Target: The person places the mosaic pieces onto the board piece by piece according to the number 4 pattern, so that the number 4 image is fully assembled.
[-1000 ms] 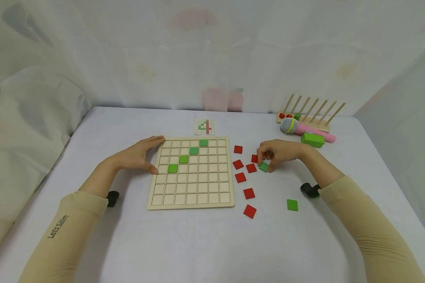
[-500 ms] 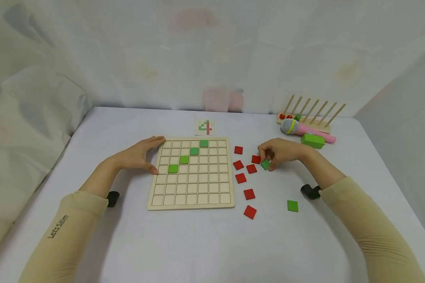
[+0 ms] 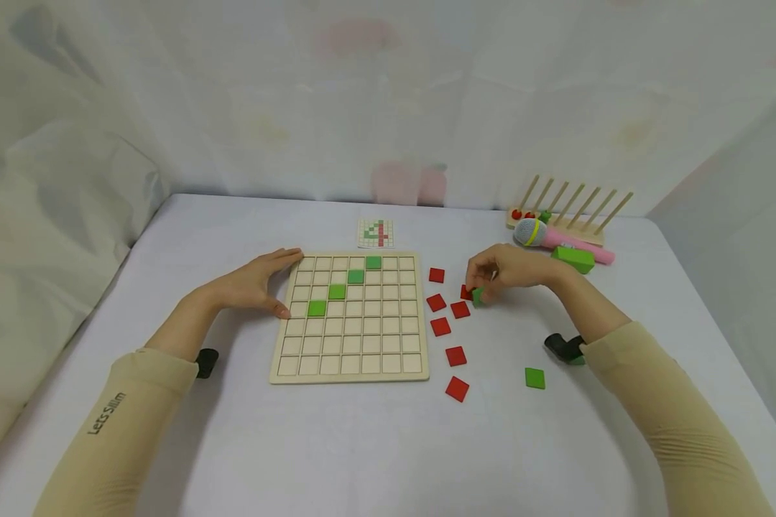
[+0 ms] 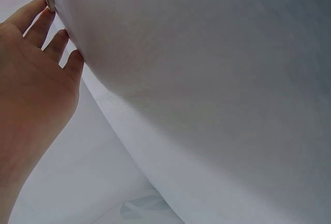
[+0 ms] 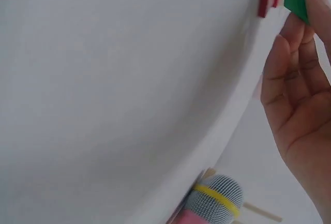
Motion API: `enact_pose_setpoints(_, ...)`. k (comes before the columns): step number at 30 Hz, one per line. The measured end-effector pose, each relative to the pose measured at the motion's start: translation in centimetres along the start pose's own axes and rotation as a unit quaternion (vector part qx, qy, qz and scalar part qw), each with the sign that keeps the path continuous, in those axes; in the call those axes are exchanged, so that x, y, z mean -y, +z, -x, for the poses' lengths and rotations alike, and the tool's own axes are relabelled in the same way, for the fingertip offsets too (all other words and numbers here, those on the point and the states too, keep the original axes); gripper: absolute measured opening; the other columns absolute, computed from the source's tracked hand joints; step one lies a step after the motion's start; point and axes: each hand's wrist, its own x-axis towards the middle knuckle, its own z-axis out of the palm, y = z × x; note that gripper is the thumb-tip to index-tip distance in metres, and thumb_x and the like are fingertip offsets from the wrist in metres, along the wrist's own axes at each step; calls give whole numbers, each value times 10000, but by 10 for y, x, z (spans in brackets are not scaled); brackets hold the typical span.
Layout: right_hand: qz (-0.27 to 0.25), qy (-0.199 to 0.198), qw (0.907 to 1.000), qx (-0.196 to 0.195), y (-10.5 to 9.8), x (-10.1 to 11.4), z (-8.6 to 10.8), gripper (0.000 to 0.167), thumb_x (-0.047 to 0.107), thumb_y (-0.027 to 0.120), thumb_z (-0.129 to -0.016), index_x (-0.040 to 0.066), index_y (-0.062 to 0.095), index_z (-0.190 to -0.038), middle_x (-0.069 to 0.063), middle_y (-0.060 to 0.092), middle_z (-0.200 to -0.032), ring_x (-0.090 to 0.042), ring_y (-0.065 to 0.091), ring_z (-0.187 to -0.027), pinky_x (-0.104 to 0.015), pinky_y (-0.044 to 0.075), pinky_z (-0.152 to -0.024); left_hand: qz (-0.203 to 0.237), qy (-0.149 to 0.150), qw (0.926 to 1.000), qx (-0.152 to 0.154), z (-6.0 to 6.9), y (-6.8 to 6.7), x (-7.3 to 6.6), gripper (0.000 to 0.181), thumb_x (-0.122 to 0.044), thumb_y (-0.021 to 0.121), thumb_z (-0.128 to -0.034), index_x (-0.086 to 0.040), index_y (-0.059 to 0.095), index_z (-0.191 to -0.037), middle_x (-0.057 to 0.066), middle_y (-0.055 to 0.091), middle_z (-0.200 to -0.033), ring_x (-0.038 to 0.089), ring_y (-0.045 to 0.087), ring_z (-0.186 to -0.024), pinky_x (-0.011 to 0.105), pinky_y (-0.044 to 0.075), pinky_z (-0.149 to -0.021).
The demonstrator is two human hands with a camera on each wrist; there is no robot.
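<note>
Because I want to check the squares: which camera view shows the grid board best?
The head view, because the grid board lies there with all rows and columns in sight. The left wrist view shows only a narrow piece of its edge, where the left hand touches it. The right wrist view shows none of it.

The right hand [image 3: 509,267] has moved its green tile [image 3: 478,296] a bit left, closer to a red tile [image 3: 465,293]. Another green piece [image 3: 578,361] now peeks out by the sleeve [image 3: 647,388].
</note>
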Motion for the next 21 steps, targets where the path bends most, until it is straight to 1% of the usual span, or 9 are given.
enact_pose_setpoints(3,-133,-235,9993,-249,1,11,-4,191,61,751,-821,108,717,-1002,-47,592,-842,-172,550,-824,-263,507,-725,-11,-3,10000,-3,0,0,0,1181,-317,899,-660,-59,203,-1579,171,118,-1674,433,10,-1551,662,54,-1227)
enact_pose_setpoints(6,-196,-402,9977,-511,4,24,-8,171,92,751,-833,124,723,-998,-65,593,-838,-190,560,-819,-265,500,-699,-1,-12,10000,8,0,0,0,1179,-313,899,-660,-63,204,-1579,167,118,-1675,431,10,-1551,662,55,-1227)
enact_pose_setpoints(9,-260,-409,9961,-743,8,39,-15,133,121,755,-841,147,723,-967,-58,600,-840,-199,565,-832,-261,504,-720,-2,6,10000,6,-1,0,1,1180,-313,900,-657,-62,207,-1578,165,124,-1674,432,15,-1551,662,61,-1227)
enact_pose_setpoints(12,-405,-403,9938,-948,13,52,-22,138,130,767,-838,140,720,-968,-43,612,-859,-192,560,-861,-250,512,-757,-17,27,10000,9,-2,0,1,1180,-314,899,-655,-58,209,-1577,164,129,-1673,434,17,-1550,662,63,-1227)
enact_pose_setpoints(14,-532,-426,9923,-1039,16,60,-27,150,127,772,-835,129,721,-976,-41,605,-858,-186,555,-862,-244,506,-755,-35,34,10000,3,-2,0,2,1181,-315,899,-654,-57,209,-1577,163,132,-1673,434,17,-1550,660,64,-1227)
enact_pose_setpoints(17,-650,-478,9905,-1110,21,71,-35,162,122,775,-830,126,720,-983,-42,587,-847,-184,552,-832,-244,499,-706,-55,20,10000,10,-2,0,2,1183,-317,899,-654,-59,207,-1578,162,132,-1673,433,16,-1551,659,65,-1228)
enact_pose_setpoints(21,-657,-538,9898,-1146,27,85,-46,175,132,777,-825,133,719,-991,-34,599,-845,-181,563,-812,-245,494,-683,-26,-11,10000,19,-1,0,1,1186,-320,899,-654,-65,204,-1580,160,123,-1675,428,17,-1552,658,65,-1228)
